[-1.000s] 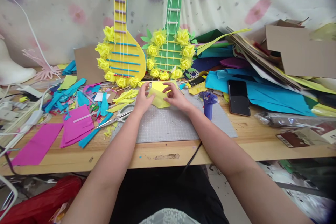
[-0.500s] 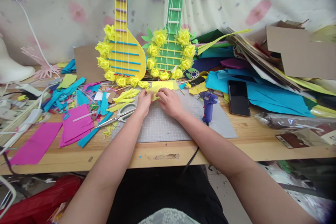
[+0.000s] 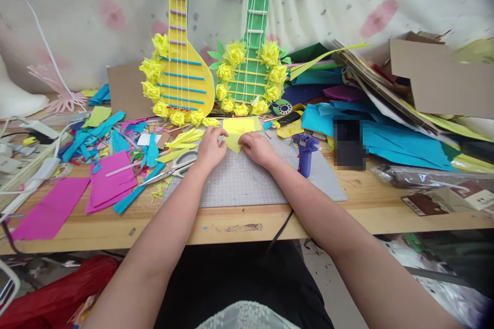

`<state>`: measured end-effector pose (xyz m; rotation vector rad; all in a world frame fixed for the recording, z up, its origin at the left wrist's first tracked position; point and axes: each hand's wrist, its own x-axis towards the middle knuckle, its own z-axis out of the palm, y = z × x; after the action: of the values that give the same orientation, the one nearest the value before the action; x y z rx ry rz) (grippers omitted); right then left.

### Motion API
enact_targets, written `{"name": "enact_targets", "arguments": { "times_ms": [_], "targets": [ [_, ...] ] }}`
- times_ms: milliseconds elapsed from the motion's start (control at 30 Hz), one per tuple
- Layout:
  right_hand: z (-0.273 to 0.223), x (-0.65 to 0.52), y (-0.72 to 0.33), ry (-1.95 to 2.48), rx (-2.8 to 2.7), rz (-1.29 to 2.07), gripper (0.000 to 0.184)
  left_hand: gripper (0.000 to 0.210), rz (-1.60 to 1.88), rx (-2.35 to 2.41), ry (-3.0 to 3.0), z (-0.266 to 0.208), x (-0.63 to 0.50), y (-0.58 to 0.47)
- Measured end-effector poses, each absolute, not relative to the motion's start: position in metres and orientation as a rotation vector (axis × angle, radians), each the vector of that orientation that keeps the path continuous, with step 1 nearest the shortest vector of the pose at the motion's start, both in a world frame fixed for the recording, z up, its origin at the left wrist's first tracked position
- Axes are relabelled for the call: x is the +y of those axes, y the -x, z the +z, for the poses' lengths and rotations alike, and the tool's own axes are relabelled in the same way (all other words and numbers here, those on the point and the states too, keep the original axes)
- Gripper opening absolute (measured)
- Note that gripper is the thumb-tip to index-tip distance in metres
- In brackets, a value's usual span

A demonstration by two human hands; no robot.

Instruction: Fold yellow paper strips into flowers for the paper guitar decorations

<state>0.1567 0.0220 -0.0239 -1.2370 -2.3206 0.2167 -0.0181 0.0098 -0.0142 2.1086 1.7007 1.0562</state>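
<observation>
A small piece of yellow crepe paper (image 3: 233,142) is between my hands, over the grey cutting mat (image 3: 235,185). My right hand (image 3: 258,149) pinches its right edge with thumb and fingers. My left hand (image 3: 211,149) is at the paper's left edge, fingers curved and apart. Just behind lies more yellow paper (image 3: 247,123), flat on the mat. Scissors (image 3: 177,165) lie to the left of my left hand, partly hidden by the wrist. A blue glue gun (image 3: 305,154) stands on the mat to the right of my right arm.
A yellow paper guitar (image 3: 189,74) and a green one (image 3: 250,69), both trimmed with yellow flowers, lean at the back. Magenta sheets (image 3: 111,180) and blue scraps (image 3: 94,136) cover the left. Blue paper (image 3: 405,139), a blurred-out dark object (image 3: 349,145) and cardboard (image 3: 443,77) lie right.
My hands have moved apart, the left one leftward and the right one slightly right. More of the yellow piece shows between them, and my left fingers have loosened from it.
</observation>
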Motion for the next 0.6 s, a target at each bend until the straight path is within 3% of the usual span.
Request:
{"name": "enact_targets", "arguments": {
  "times_ms": [233, 600],
  "targets": [
    [-0.029, 0.026, -0.159, 1.165, -2.253, 0.334, 0.010, 0.016, 0.733, 1.717, -2.316, -0.014, 0.009, 0.020],
    [-0.027, 0.018, -0.138, 1.451, -2.093, 0.318, 0.011, 0.016, 0.736, 1.766, -2.232, -0.015, 0.008, 0.019]
  ]
}}
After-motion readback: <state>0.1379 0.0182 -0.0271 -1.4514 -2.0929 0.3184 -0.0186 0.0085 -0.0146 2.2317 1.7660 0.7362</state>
